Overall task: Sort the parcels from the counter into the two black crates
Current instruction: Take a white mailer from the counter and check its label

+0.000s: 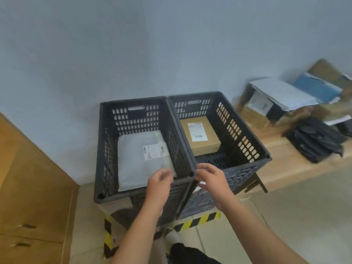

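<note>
Two black crates stand side by side against a pale wall, their long sides touching: the left crate [106, 149] holds a grey poly mailer [137, 159] lying flat with a white label on its right part, and the right crate [247, 134] holds a brown cardboard box [202, 138] pushed to the far end, its white label facing up. The print on both labels is too small to read. The person's left hand [159, 184] hovers over the near right corner of the mailer, fingers loosely curled and empty; whether the fingertips touch the mailer cannot be told, since the hand blurs and covers that corner. The right hand [212, 182] hangs over the near rims where the two crates meet, fingers spread and slightly bent, holding nothing. Both forearms run out of the bottom edge. The crates sit on a stand marked with yellow and black hazard tape [198, 221], mostly hidden beneath them. To the right, a wooden counter [285, 164] carries the remaining parcels, all smeared by blur: a heap of black bags [314, 140], a white mailer [282, 94], a blue parcel [318, 88] and brown boxes cut by the frame edge
</note>
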